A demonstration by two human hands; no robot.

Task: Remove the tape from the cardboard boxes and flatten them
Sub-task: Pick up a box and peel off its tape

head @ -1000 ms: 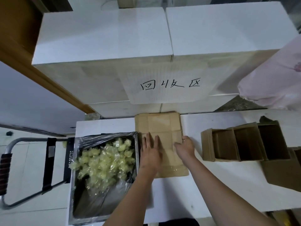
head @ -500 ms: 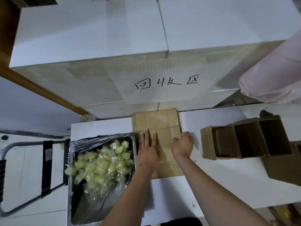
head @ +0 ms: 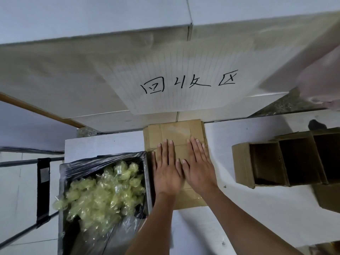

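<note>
A flattened brown cardboard box [head: 175, 132] lies on the white table [head: 239, 208], its far edge against the white blocks. My left hand [head: 166, 170] and my right hand [head: 197, 167] rest side by side on it, palms down, fingers straight. To the right stand several open brown boxes [head: 265, 163] on their sides, openings facing me. A bin lined with plastic [head: 103, 159] at the left holds a heap of crumpled yellowish tape [head: 103, 188].
Large white blocks [head: 73, 70] with a handwritten paper sign [head: 187, 83] rise behind the table. A metal cart frame with a black strap [head: 43, 188] stands at the left. Pink fabric [head: 323, 74] hangs at the upper right.
My right hand has opened out from curled fingers at the cardboard's right edge to lie flat beside my left hand. The camera has moved closer and lower.
</note>
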